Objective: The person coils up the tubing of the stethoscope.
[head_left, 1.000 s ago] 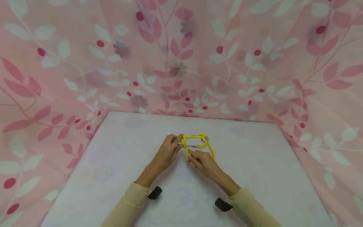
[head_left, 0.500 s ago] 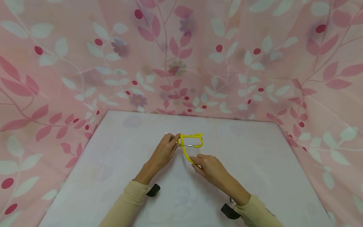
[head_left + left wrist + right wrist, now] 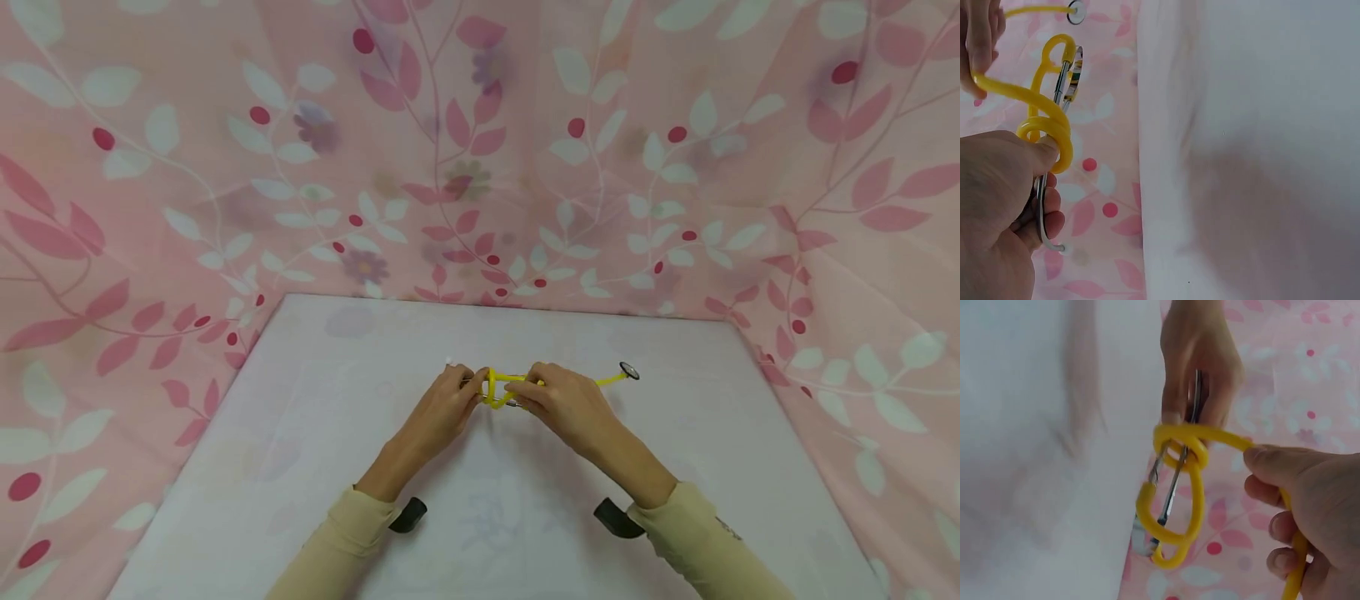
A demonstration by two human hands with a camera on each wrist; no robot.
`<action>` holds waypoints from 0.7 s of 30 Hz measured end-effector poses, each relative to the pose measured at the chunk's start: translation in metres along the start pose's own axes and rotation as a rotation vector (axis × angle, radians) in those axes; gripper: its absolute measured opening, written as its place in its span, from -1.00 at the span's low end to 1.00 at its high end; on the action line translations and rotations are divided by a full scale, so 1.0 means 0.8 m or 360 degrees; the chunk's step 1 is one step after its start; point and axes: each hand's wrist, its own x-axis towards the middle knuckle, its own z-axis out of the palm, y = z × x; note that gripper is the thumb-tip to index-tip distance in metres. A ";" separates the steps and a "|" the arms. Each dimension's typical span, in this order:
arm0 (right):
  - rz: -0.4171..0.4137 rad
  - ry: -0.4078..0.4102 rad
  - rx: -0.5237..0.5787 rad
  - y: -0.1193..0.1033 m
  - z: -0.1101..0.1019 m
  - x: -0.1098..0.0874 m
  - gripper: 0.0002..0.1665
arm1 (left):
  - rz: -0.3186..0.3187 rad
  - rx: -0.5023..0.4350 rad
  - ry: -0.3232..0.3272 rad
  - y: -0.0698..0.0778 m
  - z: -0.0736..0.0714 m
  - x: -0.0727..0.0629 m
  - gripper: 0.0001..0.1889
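Note:
A stethoscope with yellow tubing (image 3: 1196, 494) is held above the table, its tubing looped round the metal ear tubes (image 3: 1040, 206). My left hand (image 3: 442, 410) grips the ear tubes, its thumb against the yellow coil in the left wrist view. One curved end with a pale eartip (image 3: 1063, 249) sticks out below those fingers. Across from it, my right hand (image 3: 570, 410) pinches the free length of tubing between thumb and forefinger, and the strand runs on through its palm. Out to the right of that hand extends the round chest piece (image 3: 629, 371).
A white-covered table (image 3: 322, 350) lies beneath both hands. Pink leaf-patterned cloth (image 3: 480, 167) hangs behind it and along both sides. Dark wrist-worn pieces (image 3: 408, 515) show under the sleeves.
My right hand first drew the tubing down and right, then rose beside the loops. The chest piece now reaches out to the right. My left hand keeps its hold, nearly in place.

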 end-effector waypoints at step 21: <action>0.0148 -0.0142 0.0712 0.080 0.018 0.025 -0.74 | 0.0187 0.0004 -0.0088 0.027 -0.019 -0.001 -0.43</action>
